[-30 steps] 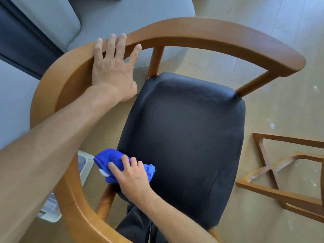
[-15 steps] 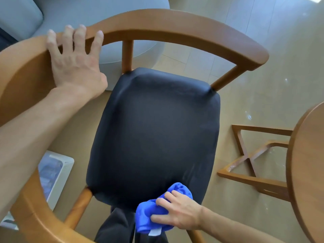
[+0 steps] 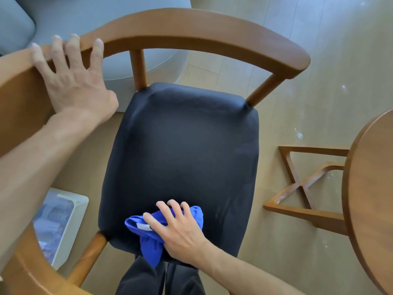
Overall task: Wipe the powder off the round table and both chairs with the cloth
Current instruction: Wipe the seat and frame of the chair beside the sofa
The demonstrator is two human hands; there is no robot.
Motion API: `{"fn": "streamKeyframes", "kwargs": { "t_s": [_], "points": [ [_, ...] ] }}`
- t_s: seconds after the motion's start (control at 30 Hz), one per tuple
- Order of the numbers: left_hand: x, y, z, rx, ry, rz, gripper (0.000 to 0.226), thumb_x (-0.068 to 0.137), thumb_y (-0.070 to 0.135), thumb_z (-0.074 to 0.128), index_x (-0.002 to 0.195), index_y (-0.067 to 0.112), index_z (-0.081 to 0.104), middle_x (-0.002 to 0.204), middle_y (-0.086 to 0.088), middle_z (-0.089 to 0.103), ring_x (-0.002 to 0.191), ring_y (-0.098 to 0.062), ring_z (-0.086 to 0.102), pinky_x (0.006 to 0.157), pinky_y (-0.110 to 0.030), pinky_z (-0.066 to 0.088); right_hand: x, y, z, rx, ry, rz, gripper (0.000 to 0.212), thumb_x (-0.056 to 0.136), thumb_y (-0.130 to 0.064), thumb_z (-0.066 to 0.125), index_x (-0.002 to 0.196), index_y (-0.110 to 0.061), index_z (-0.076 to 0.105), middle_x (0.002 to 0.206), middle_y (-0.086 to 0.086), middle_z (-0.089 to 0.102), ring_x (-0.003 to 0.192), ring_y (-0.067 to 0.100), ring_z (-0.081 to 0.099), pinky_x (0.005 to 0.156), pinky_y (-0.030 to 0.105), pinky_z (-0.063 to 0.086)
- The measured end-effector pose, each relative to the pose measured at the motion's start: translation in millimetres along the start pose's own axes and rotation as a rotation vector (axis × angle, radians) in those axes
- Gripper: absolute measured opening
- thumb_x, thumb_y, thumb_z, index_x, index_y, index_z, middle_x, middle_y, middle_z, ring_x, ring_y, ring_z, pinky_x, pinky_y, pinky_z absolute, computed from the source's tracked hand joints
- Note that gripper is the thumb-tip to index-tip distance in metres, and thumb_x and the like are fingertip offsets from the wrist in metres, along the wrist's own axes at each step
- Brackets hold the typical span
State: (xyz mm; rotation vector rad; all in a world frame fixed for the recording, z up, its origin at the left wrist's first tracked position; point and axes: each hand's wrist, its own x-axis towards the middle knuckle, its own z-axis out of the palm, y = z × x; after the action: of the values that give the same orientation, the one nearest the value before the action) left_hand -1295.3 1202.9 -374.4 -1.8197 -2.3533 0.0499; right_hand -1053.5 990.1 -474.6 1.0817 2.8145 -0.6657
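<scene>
Fingers of my right hand (image 3: 180,233) spread, pressing the blue cloth (image 3: 148,237) onto the chair seat (image 3: 180,156) at its near edge, shifted inward from the near right corner half a second ago. Left hand (image 3: 72,81) still flat on the chair's armrest rail (image 3: 191,37), fingers splayed. Round table (image 3: 374,199) stands beyond the seat's right edge, floor between them.

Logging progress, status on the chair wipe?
Left hand flat on chair backrest. Right hand presses blue cloth on black seat, front edge. Nothing in the way.
</scene>
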Motion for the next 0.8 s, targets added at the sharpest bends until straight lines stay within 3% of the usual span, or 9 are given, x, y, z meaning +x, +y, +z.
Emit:
{"fn": "streamKeyframes", "kwargs": {
  "t_s": [0.1, 0.2, 0.27, 0.33, 0.43, 0.5, 0.6, 0.7, 0.8],
  "points": [
    [0, 0, 1, 0.015, 0.002, 0.007, 0.084, 0.072, 0.017, 0.068, 0.142, 0.021, 0.022, 0.143, -0.017, 0.026, 0.137, -0.040, 0.019, 0.112, -0.064, 0.012, -29, -6, 19, -0.029, -0.102, -0.116, 0.071, 0.068, -0.031, 0.056, 0.136, -0.031, 0.037, 0.144, 0.015, 0.039, 0.121, 0.043, 0.047, 0.095, 0.061, 0.040],
    [0, -3, 2, 0.010, 0.021, 0.011, 0.085, 0.071, 0.016, 0.070, 0.141, 0.021, 0.022, 0.142, -0.016, 0.026, 0.136, -0.041, 0.020, 0.111, -0.065, 0.015, -38, -5, 22, -0.068, -0.186, -0.136, 0.060, 0.073, -0.026, 0.060, 0.129, -0.039, 0.044, 0.123, 0.008, 0.056, 0.085, 0.031, 0.058, 0.069, 0.043, 0.052],
    [0, -5, 3, -0.005, 0.025, 0.017, 0.086, 0.069, 0.014, 0.071, 0.140, 0.021, 0.022, 0.142, -0.016, 0.026, 0.136, -0.042, 0.020, 0.109, -0.067, 0.018, -40, -2, 21, -0.084, -0.135, -0.134, 0.052, 0.075, -0.016, 0.058, 0.122, -0.038, 0.049, 0.103, 0.004, 0.060, 0.064, 0.023, 0.045, 0.055, 0.033, 0.043],
    [0, -6, 4, -0.024, 0.011, 0.024, 0.088, 0.069, 0.013, 0.071, 0.140, 0.021, 0.021, 0.143, -0.016, 0.024, 0.136, -0.043, 0.019, 0.108, -0.068, 0.020, -58, 5, 20, -0.110, -0.096, -0.219, 0.043, 0.077, -0.016, 0.058, 0.113, -0.038, 0.052, 0.091, 0.001, 0.056, 0.058, 0.021, 0.037, 0.050, 0.029, 0.036],
    [-1, -6, 3, -0.041, 0.012, 0.029, 0.088, 0.070, 0.014, 0.072, 0.141, 0.020, 0.020, 0.144, -0.017, 0.022, 0.136, -0.043, 0.017, 0.107, -0.068, 0.021, -103, 33, 11, -0.132, -0.264, -0.397, 0.027, 0.079, -0.040, 0.067, 0.103, -0.046, 0.056, 0.085, -0.009, 0.055, 0.060, 0.015, 0.048, 0.052, 0.025, 0.046],
    [0, -6, 4, -0.053, 0.017, 0.027, 0.088, 0.070, 0.013, 0.071, 0.141, 0.020, 0.019, 0.145, -0.017, 0.021, 0.137, -0.045, 0.016, 0.107, -0.068, 0.021, -114, 67, -2, -0.148, -0.252, -0.416, 0.028, 0.082, -0.033, 0.063, 0.106, -0.045, 0.054, 0.090, -0.007, 0.059, 0.062, 0.016, 0.049, 0.054, 0.027, 0.048],
    [4, -6, 8, -0.081, 0.015, 0.019, 0.087, 0.071, 0.010, 0.068, 0.141, 0.022, 0.016, 0.146, -0.017, 0.020, 0.137, -0.048, 0.016, 0.109, -0.066, 0.021, -99, 133, -29, -0.210, -0.048, -0.243, 0.043, 0.079, -0.009, 0.059, 0.112, -0.036, 0.054, 0.099, 0.005, 0.063, 0.065, 0.024, 0.052, 0.055, 0.032, 0.048],
    [4, -1, 10, -0.119, 0.017, -0.022, 0.087, 0.071, 0.008, 0.065, 0.140, 0.023, 0.014, 0.148, -0.018, 0.020, 0.135, -0.051, 0.019, 0.108, -0.066, 0.023, -72, 195, -63, -0.161, 0.122, 0.146, 0.059, 0.063, 0.003, 0.074, 0.116, -0.022, 0.066, 0.100, 0.017, 0.064, 0.068, 0.034, 0.058, 0.058, 0.037, 0.052],
    [3, 6, 11, -0.138, 0.019, -0.058, 0.085, 0.071, 0.008, 0.064, 0.138, 0.022, 0.015, 0.148, -0.020, 0.020, 0.135, -0.052, 0.021, 0.106, -0.067, 0.025, -50, 216, -74, -0.042, 0.222, 0.451, 0.066, 0.058, 0.010, 0.072, 0.121, -0.011, 0.066, 0.101, 0.020, 0.060, 0.074, 0.040, 0.059, 0.059, 0.039, 0.052]
  ]
}}
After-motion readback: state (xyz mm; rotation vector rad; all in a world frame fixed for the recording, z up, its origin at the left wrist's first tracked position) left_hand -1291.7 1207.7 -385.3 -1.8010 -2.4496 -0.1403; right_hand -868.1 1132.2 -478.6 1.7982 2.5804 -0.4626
